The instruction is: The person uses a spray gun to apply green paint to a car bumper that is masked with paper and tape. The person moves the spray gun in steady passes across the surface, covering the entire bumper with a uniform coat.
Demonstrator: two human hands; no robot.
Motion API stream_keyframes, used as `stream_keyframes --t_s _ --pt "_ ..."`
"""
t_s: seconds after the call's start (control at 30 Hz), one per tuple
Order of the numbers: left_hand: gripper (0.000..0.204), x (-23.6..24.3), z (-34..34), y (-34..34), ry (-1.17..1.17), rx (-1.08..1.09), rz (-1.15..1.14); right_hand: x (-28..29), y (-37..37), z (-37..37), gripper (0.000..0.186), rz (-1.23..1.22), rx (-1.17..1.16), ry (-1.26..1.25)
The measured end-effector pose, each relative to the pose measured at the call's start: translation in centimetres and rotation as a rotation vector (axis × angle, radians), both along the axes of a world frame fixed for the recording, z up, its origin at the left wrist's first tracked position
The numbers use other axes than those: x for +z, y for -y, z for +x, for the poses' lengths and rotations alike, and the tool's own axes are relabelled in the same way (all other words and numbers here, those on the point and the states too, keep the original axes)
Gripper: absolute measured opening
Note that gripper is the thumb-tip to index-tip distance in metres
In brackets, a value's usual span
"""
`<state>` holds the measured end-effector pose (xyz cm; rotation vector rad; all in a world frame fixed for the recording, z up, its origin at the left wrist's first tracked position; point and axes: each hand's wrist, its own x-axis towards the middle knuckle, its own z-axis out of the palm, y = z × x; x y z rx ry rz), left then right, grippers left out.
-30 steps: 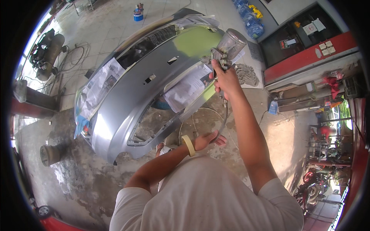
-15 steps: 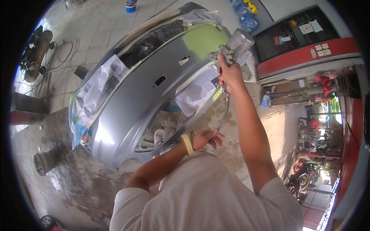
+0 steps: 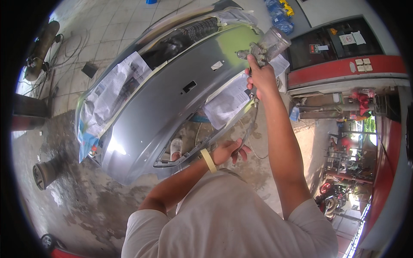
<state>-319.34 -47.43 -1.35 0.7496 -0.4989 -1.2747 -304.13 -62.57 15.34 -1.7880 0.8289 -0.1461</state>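
My right hand [image 3: 261, 75] is shut on the grip of a metal spray gun [image 3: 257, 53], whose cup [image 3: 275, 41] tilts up and right above the upper right end of a grey car bumper [image 3: 146, 112]. A pale green patch [image 3: 232, 47] covers that end, near the nozzle. Newspaper masking [image 3: 116, 81] and more paper [image 3: 223, 107] are taped along both sides. My left hand [image 3: 231, 151] holds the air hose [image 3: 249, 133] below the gun, some fingers loosely curled. A cream tape roll [image 3: 208, 161] rings my left wrist. A foot [image 3: 175, 148] shows through the bumper's opening.
An air compressor [image 3: 41, 51] and cables lie at upper left, above a metal drum [image 3: 45, 174]. Blue jugs [image 3: 278, 17] line the wall at upper right, by dark doors [image 3: 327, 43]. Cluttered shelving [image 3: 327, 107] and motorbikes [image 3: 331, 193] are at right. A red car [image 3: 60, 251] shows at lower left.
My right hand and the spray gun have moved up and to the right. My left hand has risen slightly with the hose. The bumper and surroundings have shifted in view.
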Motion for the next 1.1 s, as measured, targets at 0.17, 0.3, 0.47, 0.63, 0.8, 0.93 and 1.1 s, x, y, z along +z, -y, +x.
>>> stream_keyframes --t_s 0.17,0.3,0.47,0.63,0.8,0.93,1.1 --pt "0.070 -0.6 1.5 -0.1 -0.028 0.048 -0.059 1.3 -1.9 2.3 0.042 0.000 0.170 0.007" --pt "0.065 -3.4 0.3 1.5 0.084 0.173 -0.048 1.7 -1.0 4.4 0.044 -0.083 0.248 -0.025" --pt "0.063 -5.7 -2.4 0.6 0.285 0.067 0.168 1.6 0.1 6.4 0.044 -0.121 0.284 -0.085" --pt "0.053 -4.5 -2.4 0.3 0.243 0.135 0.105 0.8 1.7 9.0 0.045 -0.144 0.274 -0.106" --pt "0.058 -4.7 -0.2 0.1 0.339 0.057 0.166 0.1 4.0 11.1 0.047 -0.200 0.101 -0.004" --pt "0.058 -4.3 -0.5 -0.5 0.269 0.048 0.160 0.0 4.2 10.1 0.047 -0.296 0.078 -0.008" --pt "0.060 -4.4 -2.5 0.0 0.250 -0.047 0.154 0.1 2.1 6.8 0.047 -0.141 0.274 -0.082"
